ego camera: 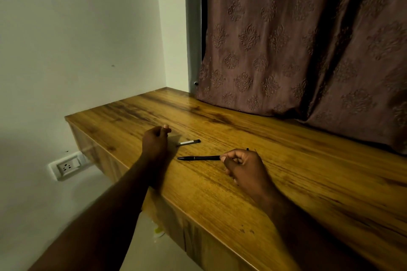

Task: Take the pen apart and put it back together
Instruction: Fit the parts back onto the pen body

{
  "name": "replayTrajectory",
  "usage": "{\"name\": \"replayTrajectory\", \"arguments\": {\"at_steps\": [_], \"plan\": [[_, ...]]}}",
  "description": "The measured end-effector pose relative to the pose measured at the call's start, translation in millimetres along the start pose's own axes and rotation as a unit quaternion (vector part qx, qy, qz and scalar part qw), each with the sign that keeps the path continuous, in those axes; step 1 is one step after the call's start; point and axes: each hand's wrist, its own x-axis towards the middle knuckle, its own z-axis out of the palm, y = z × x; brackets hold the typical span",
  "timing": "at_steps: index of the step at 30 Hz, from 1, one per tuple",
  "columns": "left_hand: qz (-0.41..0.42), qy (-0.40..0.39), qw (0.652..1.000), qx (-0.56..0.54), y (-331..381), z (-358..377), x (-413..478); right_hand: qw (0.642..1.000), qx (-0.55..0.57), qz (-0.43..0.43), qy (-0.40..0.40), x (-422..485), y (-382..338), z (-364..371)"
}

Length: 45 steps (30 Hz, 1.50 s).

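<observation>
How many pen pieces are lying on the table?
2. A black piece lies nearer, its end pinched by the right hand; a white-and-black piece lies beside the left hand. More may hide in the hands.

I've got one view only, the head camera, up above the near edge of the wooden table (pixel 286 182), looking forward and down across it. It's close in: left hand (pixel 155 141) and right hand (pixel 244 167) reach in from below, with the pen (pixel 198 158) near mid-frame. Beyond the table's far edge, a curtain (pixel 297 39); past its left end, wall (pixel 77 39).
</observation>
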Motion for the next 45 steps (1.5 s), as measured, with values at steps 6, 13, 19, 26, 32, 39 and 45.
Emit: {"name": "replayTrajectory", "arguments": {"at_steps": [6,13,19,26,32,39,45], "plan": [[-0.008,0.017,0.999,0.046,16.9,-9.3,-34.9,0.999,0.040,0.009,0.016,1.6,1.9,-2.5],[-0.040,-0.162,0.986,-0.026,30.6,-26.3,-96.2,0.978,0.074,0.000,0.196,5.6,2.3,-24.6],[0.123,-0.156,0.959,0.200,24.8,-11.8,-113.4,0.937,0.099,0.056,0.331,19.8,19.0,-65.7],[0.262,-0.136,0.887,0.355,29.3,13.1,-102.0,0.944,-0.147,0.087,0.281,25.7,22.6,-59.9],[0.254,-0.182,0.870,0.381,34.4,31.8,-83.8,0.904,-0.369,0.069,0.205,36.4,29.7,-47.2],[0.233,-0.225,0.873,0.364,36.0,36.3,-75.0,0.857,-0.477,0.078,0.177,39.2,26.7,-41.5],[0.238,-0.234,0.882,0.332,35.3,33.3,-76.4,0.854,-0.481,0.078,0.180,37.7,26.6,-43.0]]}}
